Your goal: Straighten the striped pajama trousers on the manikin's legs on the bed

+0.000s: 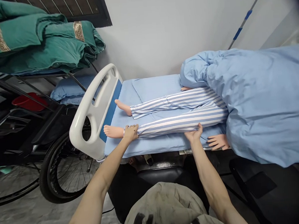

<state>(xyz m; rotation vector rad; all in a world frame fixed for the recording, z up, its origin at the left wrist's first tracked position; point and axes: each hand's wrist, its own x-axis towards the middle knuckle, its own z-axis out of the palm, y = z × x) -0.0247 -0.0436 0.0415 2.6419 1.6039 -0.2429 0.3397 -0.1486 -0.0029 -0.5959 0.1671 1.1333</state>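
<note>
A nursing manikin lies on the bed with both legs stretched out, dressed in blue-and-white striped trousers (175,122). Around the ankle of its nearer leg, just above the bare foot (114,131), my left hand (131,132) is closed over the trouser cuff. My right hand (195,133) cups the same leg higher up, near the thigh, with the thumb on the near side and the fingers hidden beneath. The farther leg, ending in another bare foot (124,107), rests on the sheet. A manikin hand (218,141) sticks out to the right of my right hand.
A light-blue quilt (262,101) covers the manikin's upper part. The white footboard (82,112) closes off the bed's left end. A wheelchair wheel (48,179) stands beside it, below a rack of folded green bedding (59,43). A black chair (265,189) is at right.
</note>
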